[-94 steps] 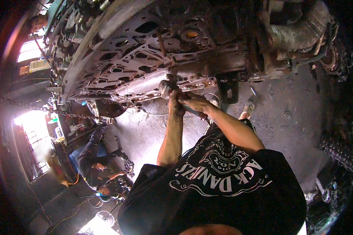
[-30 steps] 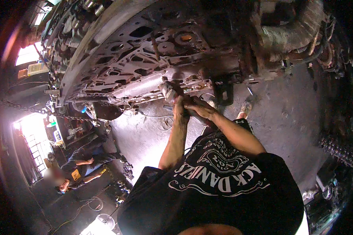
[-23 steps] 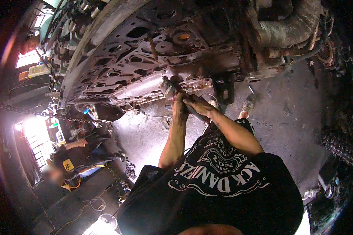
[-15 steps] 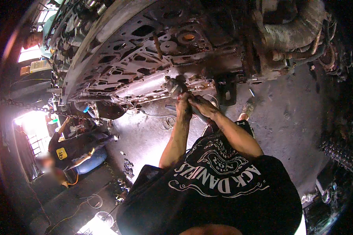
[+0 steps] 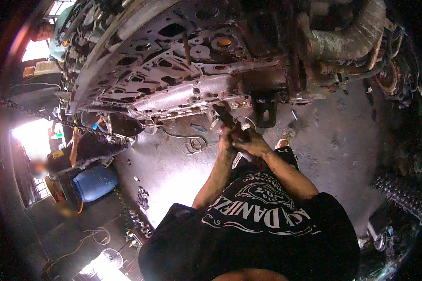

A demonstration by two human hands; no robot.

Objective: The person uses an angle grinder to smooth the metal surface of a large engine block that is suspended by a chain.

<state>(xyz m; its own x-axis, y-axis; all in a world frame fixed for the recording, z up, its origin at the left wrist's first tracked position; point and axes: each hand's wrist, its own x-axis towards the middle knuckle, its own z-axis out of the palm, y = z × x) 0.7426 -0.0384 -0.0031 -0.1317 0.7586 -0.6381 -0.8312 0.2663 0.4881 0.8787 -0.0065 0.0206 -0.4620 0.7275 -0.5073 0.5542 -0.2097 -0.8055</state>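
Both hands (image 5: 226,139) clamped on handheld tool (image 5: 226,115) | tool drawn back | engine block (image 5: 183,96), ahead of hands, shows more side

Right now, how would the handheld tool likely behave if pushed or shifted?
The handheld tool probably stays rigid, since its dark body looks solid. It may be fairly heavy, as the left hand and right hand both grip it. Dark smudges on the hands suggest possible slipperiness.
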